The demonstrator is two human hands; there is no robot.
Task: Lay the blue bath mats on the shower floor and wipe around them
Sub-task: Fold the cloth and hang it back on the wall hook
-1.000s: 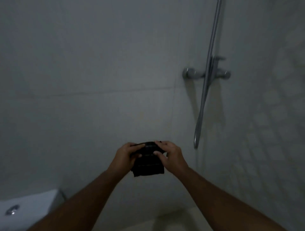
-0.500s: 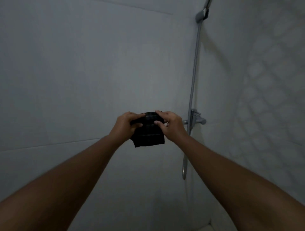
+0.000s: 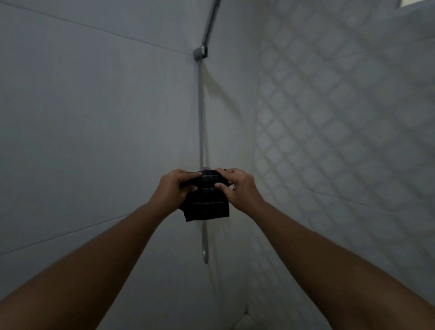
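Where walls (image 3: 94,117) meet, hands (image 3: 173,188) (image 3: 237,188) grip cloth (image 3: 207,205).

Dim shower corner, left wall (image 3: 94,117) of large plain pale grey tiles with thin grout lines, right wall (image 3: 341,106) in raised diamond-pattern tiles, grey shower rail (image 3: 200,117) running down the corner, wall bracket (image 3: 200,53) near its top, bright strip (image 3: 416,2) at the upper right edge.

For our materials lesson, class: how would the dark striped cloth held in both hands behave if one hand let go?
Probably floppy: the dark cloth hangs limp below the left hand and right hand, one lower corner drooping. Likely light: both hands hold it by its top edge alone. It would probably just dangle.
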